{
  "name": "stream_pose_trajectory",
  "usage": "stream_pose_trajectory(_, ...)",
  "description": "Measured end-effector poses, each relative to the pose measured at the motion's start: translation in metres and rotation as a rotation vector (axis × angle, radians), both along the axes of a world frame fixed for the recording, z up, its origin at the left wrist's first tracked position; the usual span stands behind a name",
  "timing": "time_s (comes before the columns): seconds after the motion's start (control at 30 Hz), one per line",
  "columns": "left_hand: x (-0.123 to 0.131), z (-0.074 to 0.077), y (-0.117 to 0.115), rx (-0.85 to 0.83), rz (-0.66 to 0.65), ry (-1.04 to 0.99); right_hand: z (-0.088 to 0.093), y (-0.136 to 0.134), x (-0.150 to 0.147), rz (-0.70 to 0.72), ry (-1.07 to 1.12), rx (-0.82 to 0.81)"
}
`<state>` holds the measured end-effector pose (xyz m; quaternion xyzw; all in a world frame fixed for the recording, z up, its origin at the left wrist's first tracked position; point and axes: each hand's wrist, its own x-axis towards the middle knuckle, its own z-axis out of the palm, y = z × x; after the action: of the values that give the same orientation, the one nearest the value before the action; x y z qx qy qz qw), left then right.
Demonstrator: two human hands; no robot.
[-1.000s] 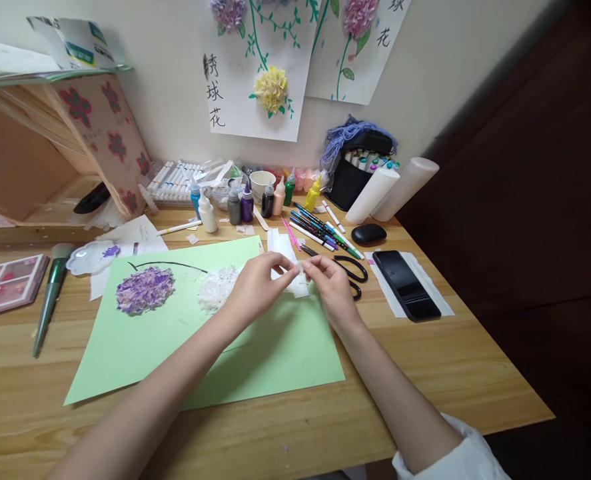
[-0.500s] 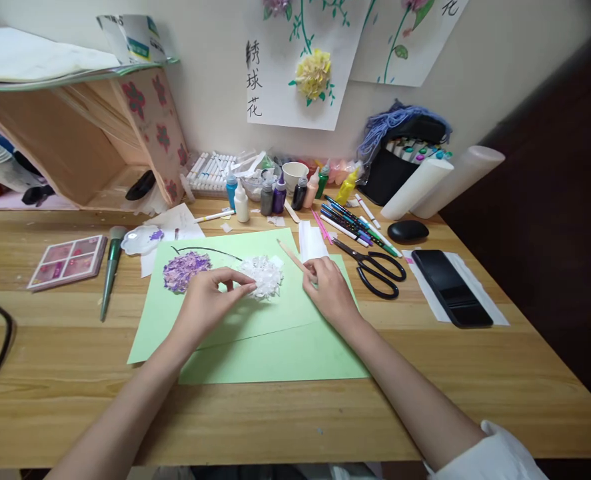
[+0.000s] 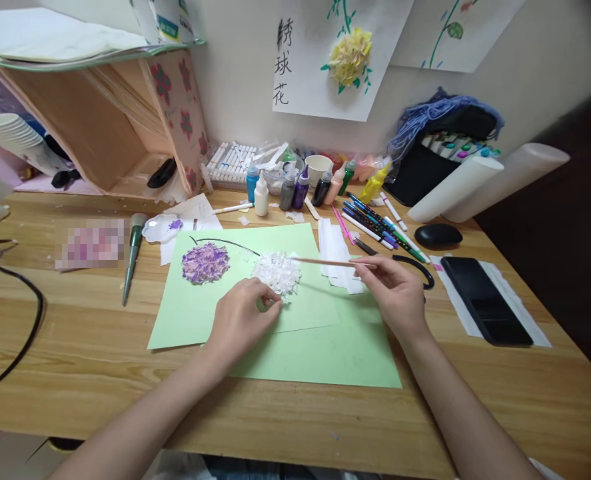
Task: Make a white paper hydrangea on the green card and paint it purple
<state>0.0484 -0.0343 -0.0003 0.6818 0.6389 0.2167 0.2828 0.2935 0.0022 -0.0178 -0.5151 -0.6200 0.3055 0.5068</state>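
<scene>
On the green paper [image 3: 320, 363], purple flower [image 3: 205, 263] looks done, white flower [image 3: 276, 272] prob. unfinished — my R hand [image 3: 399, 293] pinches a thin stick [image 3: 325, 262], my L hand's [image 3: 246, 315] fingertips nearly meet at the white edge, hold unclear.

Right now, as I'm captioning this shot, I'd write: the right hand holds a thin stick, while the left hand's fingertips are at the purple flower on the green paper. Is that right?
Not quite: the head view shows the left hand's fingertips at the near edge of the white flower on the green paper. The right hand does hold a thin stick.
</scene>
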Motion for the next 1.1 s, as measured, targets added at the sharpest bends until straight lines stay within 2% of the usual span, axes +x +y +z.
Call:
stream_pose_trajectory(0.13,0.003,0.0,-0.002,0.02,0.003,0.053,0.002,-0.004,0.004,0.152,0.019,0.08)
stream_pose_trajectory(0.4,0.004,-0.001,0.0,-0.036,-0.016,0.06,0.007,-0.019,-0.012,0.296,-0.223,0.314)
stream_pose_trajectory(0.67,0.005,-0.003,0.0,-0.058,-0.007,0.046,0.008,-0.021,-0.019,0.335,-0.29,0.46)
stream_pose_trajectory(1.1,0.004,-0.005,0.001,-0.06,0.0,0.028,0.004,-0.02,-0.019,0.303,-0.325,0.464)
